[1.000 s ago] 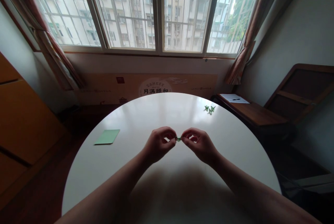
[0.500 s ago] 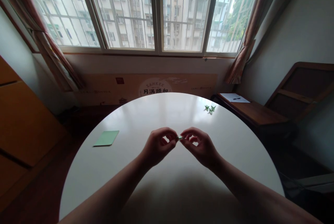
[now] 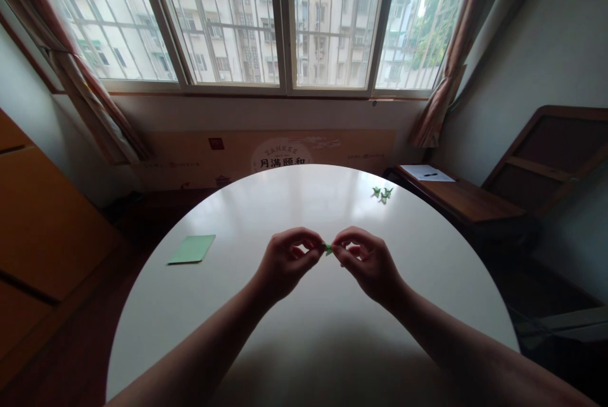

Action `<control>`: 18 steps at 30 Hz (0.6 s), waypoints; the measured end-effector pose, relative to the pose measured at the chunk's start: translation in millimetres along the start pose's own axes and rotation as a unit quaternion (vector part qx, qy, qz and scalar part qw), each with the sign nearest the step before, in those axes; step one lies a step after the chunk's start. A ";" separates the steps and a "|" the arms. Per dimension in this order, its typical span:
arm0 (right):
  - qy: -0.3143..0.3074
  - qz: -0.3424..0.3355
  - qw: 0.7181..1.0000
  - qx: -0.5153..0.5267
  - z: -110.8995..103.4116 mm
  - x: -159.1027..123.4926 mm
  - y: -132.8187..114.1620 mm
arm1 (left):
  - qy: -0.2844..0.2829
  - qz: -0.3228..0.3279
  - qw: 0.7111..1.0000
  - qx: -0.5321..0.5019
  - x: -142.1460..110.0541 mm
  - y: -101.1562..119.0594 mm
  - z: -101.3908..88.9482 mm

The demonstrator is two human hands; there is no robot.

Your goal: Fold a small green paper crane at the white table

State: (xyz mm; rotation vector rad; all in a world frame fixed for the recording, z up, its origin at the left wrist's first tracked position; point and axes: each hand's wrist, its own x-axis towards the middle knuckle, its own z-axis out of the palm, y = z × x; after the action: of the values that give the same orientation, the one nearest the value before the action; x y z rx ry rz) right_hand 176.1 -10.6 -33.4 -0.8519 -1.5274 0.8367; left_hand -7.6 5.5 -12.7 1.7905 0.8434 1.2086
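Between my two hands is a small piece of folded green paper [image 3: 329, 249], mostly covered by the fingertips. My left hand [image 3: 292, 261] pinches its left side with thumb and forefinger. On the right side, my right hand [image 3: 368, 258] grips it in the same kind of pinch. Both hands are held over the middle of the white round table [image 3: 304, 344]. Farther back to the right lie three small folded green paper pieces [image 3: 382, 194] with pointed tips, close together. A stack of square green paper [image 3: 192, 249] rests at the table's left side.
Beyond the table's right edge stands a wooden chair or bench [image 3: 475, 195] with a white sheet [image 3: 426, 173] and a pen on its seat. A large printed cardboard panel [image 3: 351, 147] leans below the barred window. An orange cabinet [image 3: 47, 223] is at the left.
My right hand's fingertips have shifted slightly right, so more of the green paper shows between the hands. The view has tilted a little.
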 end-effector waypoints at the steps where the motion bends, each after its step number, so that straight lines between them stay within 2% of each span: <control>1: 0.002 -0.005 1.000 -0.001 0.0 -0.2 -0.5 | 0.000 -0.003 1.000 -0.008 0.0 0.0 0.3; 5: 0.024 -0.023 0.999 -0.019 -0.1 -1.3 -1.4 | 0.005 -0.012 1.000 -0.015 0.0 -2.8 1.5; 9: 0.042 -0.032 0.998 -0.047 -0.9 -1.3 -0.2 | -0.008 -0.040 0.999 0.021 -0.1 -10.1 3.8; 12: 0.034 -0.047 0.997 -0.060 -1.4 -1.0 0.7 | -0.026 -0.067 0.997 0.011 0.2 -14.5 6.3; 18: 0.018 -0.062 0.996 -0.059 -1.8 -1.3 -2.4 | -0.025 -0.087 0.995 -0.039 3.0 -13.3 6.7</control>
State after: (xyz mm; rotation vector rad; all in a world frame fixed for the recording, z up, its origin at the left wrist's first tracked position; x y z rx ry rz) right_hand 177.9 -12.7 -31.7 -0.8446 -1.5918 0.6434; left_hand -1.5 12.5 -24.8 1.6421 0.8904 1.0655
